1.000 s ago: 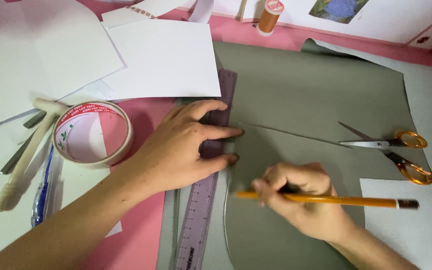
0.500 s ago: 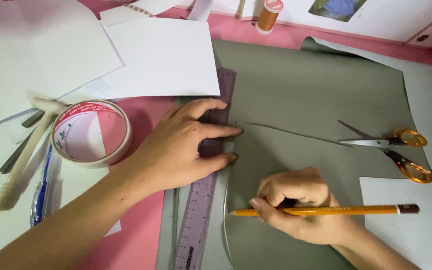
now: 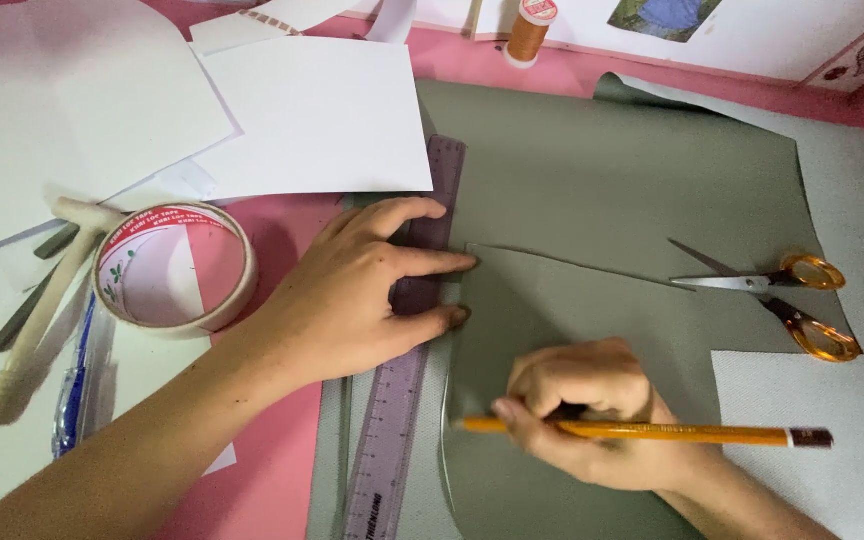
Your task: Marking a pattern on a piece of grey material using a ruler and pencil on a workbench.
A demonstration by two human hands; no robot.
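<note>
Downward along the ruler's edge the right hand (image 3: 592, 420) has slid since a second ago, its grip clamped on a yellow pencil (image 3: 642, 432) lying level, tip at the edge of the grey-green sheet (image 3: 612, 190). Left of that grip, the left hand (image 3: 362, 300) presses flat, fingers spread, on the purple ruler (image 3: 392, 440). Orange-handled scissors (image 3: 782, 295) lie open to the right.

A home craft desk (image 3: 282, 480), by the look of it, pink-topped and buried in supplies: white paper sheets (image 3: 317, 115) scattered up top, a tape roll (image 3: 174, 265) on the left, a purple ruler (image 3: 402, 390) across grey-green material (image 3: 612, 180), orange-handled scissors (image 3: 792, 300) lying open, a spool of orange thread (image 3: 530, 28) at the back edge, pens (image 3: 77, 375) beside the tape
</note>
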